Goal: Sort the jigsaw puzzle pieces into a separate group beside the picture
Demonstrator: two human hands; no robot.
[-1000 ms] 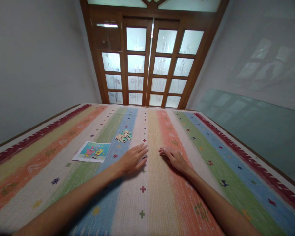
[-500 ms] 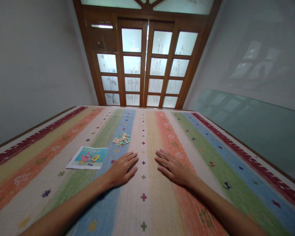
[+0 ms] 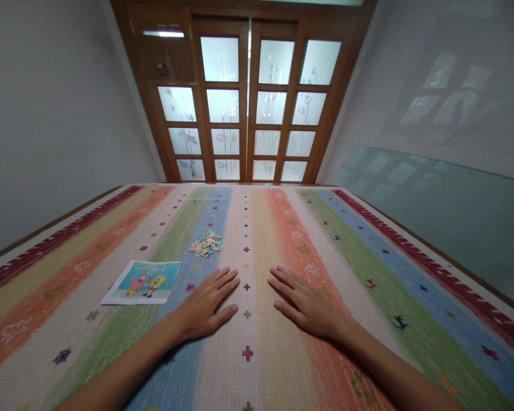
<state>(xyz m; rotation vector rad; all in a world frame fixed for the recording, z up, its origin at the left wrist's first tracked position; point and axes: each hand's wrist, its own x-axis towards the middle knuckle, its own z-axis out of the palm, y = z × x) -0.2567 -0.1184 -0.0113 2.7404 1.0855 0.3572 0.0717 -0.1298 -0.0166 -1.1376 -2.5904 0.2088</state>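
Observation:
My left hand (image 3: 209, 302) lies palm down on the striped tablecloth (image 3: 278, 354), fingers stretched out and thumb apart. Opposite it, my right hand (image 3: 304, 299) rests flat in the same way, with a strip of cloth between the two. Neither hand holds anything. Beyond my left fingertips is a heap of small jigsaw puzzle pieces (image 3: 206, 244), mostly beige with some green. To the left of my left hand lies a picture sheet (image 3: 143, 282) showing a pink starfish and a yellow square cartoon figure on blue; my hand is apart from it.
The table runs away from me to a wooden door (image 3: 246, 103) with frosted panes. A pale wall (image 3: 60, 103) stands on the left. On the right, a greenish glass panel (image 3: 437, 211) leans along the other wall, beside the table edge.
The view has tilted and shifted slightly, so the sheet and pieces sit a bit further left and the sheet lower in the picture. Both hands stay flat on the cloth.

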